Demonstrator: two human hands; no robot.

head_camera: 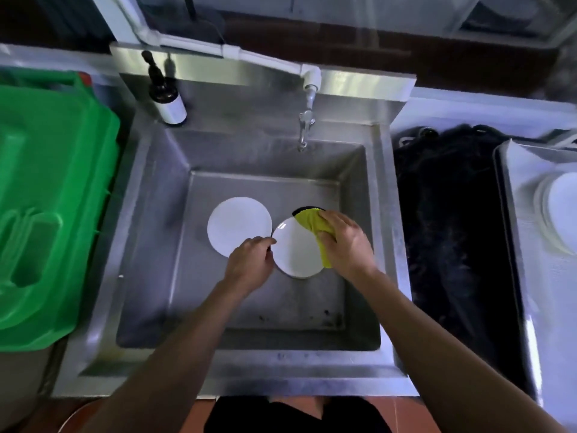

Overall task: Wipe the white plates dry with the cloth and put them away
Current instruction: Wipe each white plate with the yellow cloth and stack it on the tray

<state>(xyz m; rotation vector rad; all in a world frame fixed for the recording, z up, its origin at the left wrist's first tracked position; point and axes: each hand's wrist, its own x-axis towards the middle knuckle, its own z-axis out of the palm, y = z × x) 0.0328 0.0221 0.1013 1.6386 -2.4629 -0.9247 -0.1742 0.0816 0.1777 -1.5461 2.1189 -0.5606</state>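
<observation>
Round white plate (295,251) is held over the basin of the square stainless-steel sink (150,220), right of centre, its face tipped up toward the camera and slightly leftward. Left hand (249,260) pinches the plate's left rim between thumb and fingertips; right hand (346,242) is closed over a bunched yellow cloth (309,221) and presses it against the plate's upper-right rim (cloth wraps over the edge, so part of the rim is hidden). A second round white plate (239,225) lies flat on the sink floor just left of the held one; the two rims overlap in view, and whether they touch cannot be told. Risks, as judged: the left-hand grip is a narrow rim pinch on what is probably a wet glazed surface, so a firm wiping push from the right could twist the plate out and drop it onto the steel or onto the second plate, chipping either. A round plate has no true long axis; seen tilted, its outline is an oval running lower-left to upper-right. A stack of white plates (559,210) in the pale tray (512,170) at far right looks like the destination; the carry passes over the dark mat (449,232)
</observation>
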